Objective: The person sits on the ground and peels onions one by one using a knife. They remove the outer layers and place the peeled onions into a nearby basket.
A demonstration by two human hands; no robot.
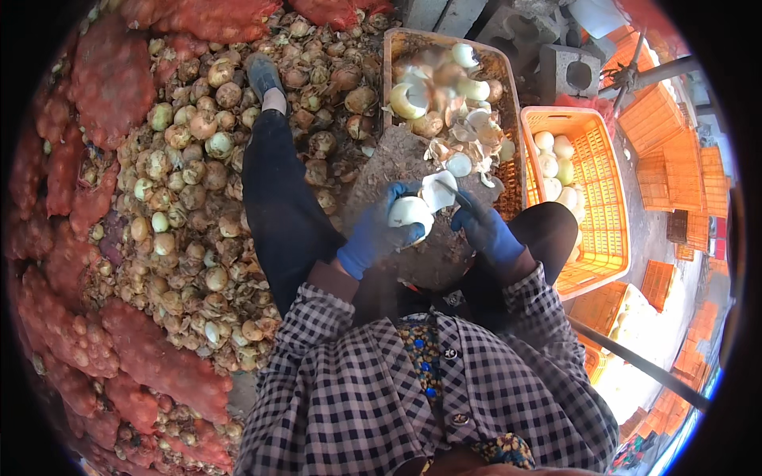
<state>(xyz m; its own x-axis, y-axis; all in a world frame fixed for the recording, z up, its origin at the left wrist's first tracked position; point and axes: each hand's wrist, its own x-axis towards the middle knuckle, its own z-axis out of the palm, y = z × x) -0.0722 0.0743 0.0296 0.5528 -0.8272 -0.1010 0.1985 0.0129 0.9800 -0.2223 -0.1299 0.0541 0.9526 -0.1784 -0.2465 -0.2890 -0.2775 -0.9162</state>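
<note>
My left hand (372, 235), in a blue glove, grips a white peeled onion (409, 218) above the dirt-covered surface between my knees. A pale piece of onion layer (439, 190) stands out at the onion's upper right. My right hand (485, 229), gloved in blue too, closes around a knife (461, 195) whose blade lies against that piece. Just beyond my hands, a worn crate (513, 89) holds brown onion skins (476, 134), cut white layers and some whole onions.
Unpeeled onions (196, 178) cover the ground to my left, with red mesh sacks (113, 83) of onions beyond. At my right knee stands an orange crate (601, 238) with peeled onions (553, 157). Concrete blocks (568, 71), a metal pole (643, 366) and stacked orange crates (670, 160) are further right.
</note>
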